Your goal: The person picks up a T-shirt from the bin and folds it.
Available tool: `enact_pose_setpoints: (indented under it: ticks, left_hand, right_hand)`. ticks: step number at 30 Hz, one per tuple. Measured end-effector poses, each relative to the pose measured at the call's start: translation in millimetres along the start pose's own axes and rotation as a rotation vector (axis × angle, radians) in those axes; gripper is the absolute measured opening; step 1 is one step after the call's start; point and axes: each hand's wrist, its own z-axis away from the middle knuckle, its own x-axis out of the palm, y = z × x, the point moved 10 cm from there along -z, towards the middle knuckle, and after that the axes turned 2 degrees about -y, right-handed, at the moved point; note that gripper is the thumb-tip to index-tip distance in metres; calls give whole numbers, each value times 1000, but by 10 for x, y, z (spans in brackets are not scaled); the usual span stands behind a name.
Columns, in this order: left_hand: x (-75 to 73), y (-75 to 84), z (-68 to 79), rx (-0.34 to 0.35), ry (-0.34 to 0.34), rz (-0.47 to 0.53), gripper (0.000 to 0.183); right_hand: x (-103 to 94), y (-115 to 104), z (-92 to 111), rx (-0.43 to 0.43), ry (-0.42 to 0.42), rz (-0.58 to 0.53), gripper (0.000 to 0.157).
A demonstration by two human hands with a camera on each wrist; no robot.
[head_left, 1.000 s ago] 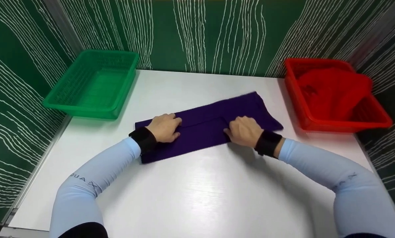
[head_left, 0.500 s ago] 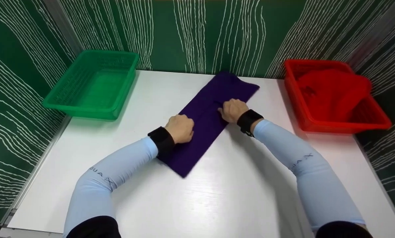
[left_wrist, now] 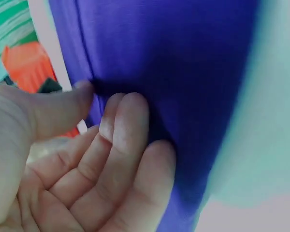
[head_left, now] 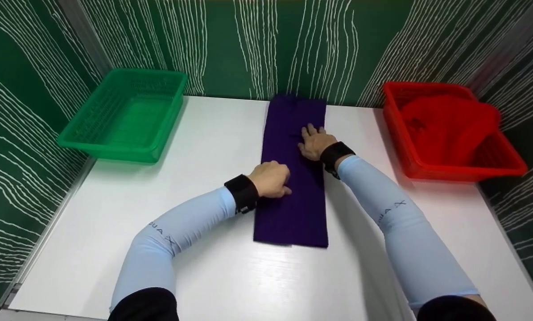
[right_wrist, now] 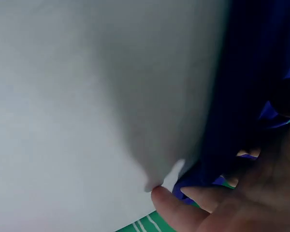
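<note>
while the left hand (head_left: 271,178) pinches the purple cloth (head_left: 294,196) and the right hand (head_left: 313,141) presses flat, a tug could undo its folds.

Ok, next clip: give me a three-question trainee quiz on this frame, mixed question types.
1. True or false: the purple cloth lies lengthwise, pointing away from the person.
2. Which basket holds red fabric? A) green basket B) red basket
3. Which hand rests farther up the cloth, toward the wall?

Key: 1 true. 2 B. 3 the right hand; the left hand sits nearer, at the cloth's left edge.
</note>
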Motion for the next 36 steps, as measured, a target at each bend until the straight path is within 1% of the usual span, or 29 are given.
enact_pose_setpoints:
  ticks: [3,6,8,10,14,16,17,19,20,21,23,24,25,26,28,30,31,32,33,34,36]
  left_hand:
    - [86,44,9,-13,-25,-27,43]
    - [145,10,39,-47,-27,-42,52]
    - [172,-4,57,-48,-23,-35,54]
    - [188,16,68,-22,-12,-31,56]
    - [211,134,115,74,19,-18,58]
    - [215,210,186,131,26,-18,55]
    - [219,246,234,162,22,-23,51]
    - [216,315,347,226,3,-28,39]
    - [218,345,406,257,-18,-27,33]
    - [226,370,465,289,-44,-28,27]
    - [239,405,570,345,-97,-13,19]
    - [242,419,618,371,-117,-3,16]
    - [249,430,666,394,-142,7,14]
    - [255,440,710,416,-161,15,12]
    - [265,452,784,444,-186,25,13]
    - [285,462,850,457,-212,12,23]
    - [304,468,878,459,-229,4,30]
    - [324,476,898,457,-238,-12,36]
    - [341,486,917,456,-249,-28,42]
    - [360,501,933,458,-260,-40,46]
    - [391,531,954,466,-269,-62,48]
  right_hand:
    - [23,32,-9,13,-4,-2,69]
    - [42,26,-53,15,-2,3,70]
    - [50,28,-82,18,2,-5,72]
    - [50,53,-99,28,9,-19,74]
    - [69,144,-49,52,37,-51,79]
    - [73,162,37,43,87,-39,80]
    - [66,147,99,23,125,-27,79]
    - [16,78,261,-47,238,14,74]
    - [-23,22,361,-100,305,33,68]
    - [-69,-53,483,-168,375,49,61]
    - [-137,-221,757,-330,500,62,41]
    - [-150,-302,904,-413,546,58,32]
    - [-125,-391,1063,-506,561,44,23]
    - [-81,-476,1220,-594,558,27,17]
    - [43,-621,1505,-739,505,-36,13]
    - [189,-734,1734,-834,416,-105,12]
    - [258,-782,1830,-866,371,-137,13]
    - [305,-813,1899,-880,347,-156,17]
    - [350,-839,1961,-893,328,-167,25]
    - [391,-859,2015,-902,314,-162,33]
    - [463,-885,2091,-900,296,-124,48]
